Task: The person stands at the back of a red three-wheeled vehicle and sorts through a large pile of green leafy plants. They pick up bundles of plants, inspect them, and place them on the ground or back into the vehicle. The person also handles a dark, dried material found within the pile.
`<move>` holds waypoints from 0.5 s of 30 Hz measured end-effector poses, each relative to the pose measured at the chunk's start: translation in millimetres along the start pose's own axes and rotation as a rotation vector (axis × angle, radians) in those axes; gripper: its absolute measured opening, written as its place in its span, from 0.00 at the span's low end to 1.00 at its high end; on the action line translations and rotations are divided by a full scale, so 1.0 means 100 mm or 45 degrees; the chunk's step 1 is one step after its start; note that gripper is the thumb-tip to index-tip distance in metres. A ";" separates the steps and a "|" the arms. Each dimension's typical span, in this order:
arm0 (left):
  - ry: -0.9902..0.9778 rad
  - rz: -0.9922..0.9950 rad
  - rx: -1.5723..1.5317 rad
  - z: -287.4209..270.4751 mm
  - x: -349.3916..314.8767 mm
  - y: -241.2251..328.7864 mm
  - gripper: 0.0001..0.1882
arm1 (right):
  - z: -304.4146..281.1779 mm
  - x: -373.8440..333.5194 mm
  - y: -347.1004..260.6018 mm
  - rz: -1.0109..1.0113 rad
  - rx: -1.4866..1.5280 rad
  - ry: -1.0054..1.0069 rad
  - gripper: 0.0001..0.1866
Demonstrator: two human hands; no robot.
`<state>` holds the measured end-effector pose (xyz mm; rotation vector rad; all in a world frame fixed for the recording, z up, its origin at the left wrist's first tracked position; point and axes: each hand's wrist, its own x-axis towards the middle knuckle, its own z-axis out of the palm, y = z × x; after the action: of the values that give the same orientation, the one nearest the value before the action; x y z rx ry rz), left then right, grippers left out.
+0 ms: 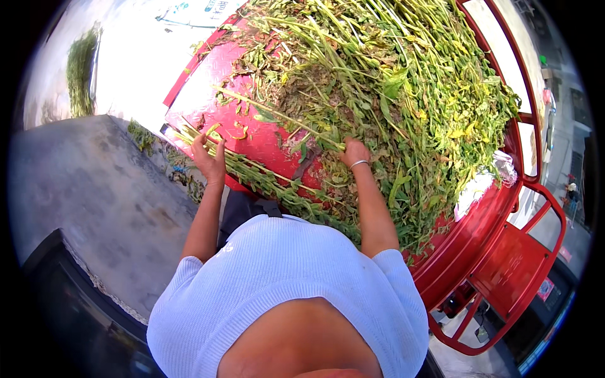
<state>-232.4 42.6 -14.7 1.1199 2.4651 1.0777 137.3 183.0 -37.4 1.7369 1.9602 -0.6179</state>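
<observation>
A big heap of green leafy plant stalks (391, 82) fills the red metal cart bed (208, 82). My left hand (210, 156) grips a bundle of long stalks (252, 171) lying along the bed's near edge. My right hand (354, 152), a thin bracelet on its wrist, is closed on stalks in the heap's near side. Both arms reach out from a pale blue knitted top.
The cart's red frame and rear rack (517, 264) stand to the right. Grey concrete ground (94, 201) lies to the left, with scattered plant bits (142, 135) by the cart. A dark raised edge (69, 277) runs at lower left. A distant person (572, 192) stands far right.
</observation>
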 end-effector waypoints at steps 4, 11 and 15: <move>-0.454 -0.985 -1.303 0.51 0.09 0.52 0.31 | -0.06 -0.31 0.26 -0.335 0.087 0.179 0.20; -0.797 -0.789 -2.221 0.62 0.46 1.33 0.21 | -0.31 -0.64 0.21 -0.213 0.256 0.098 0.29; -0.865 -0.955 -2.156 0.48 0.43 1.28 0.21 | -0.49 -0.49 0.24 -0.047 0.260 0.935 0.31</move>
<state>-167.3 155.5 45.2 -0.0701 0.6459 1.4710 164.5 175.8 30.0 2.2844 2.4694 -0.1937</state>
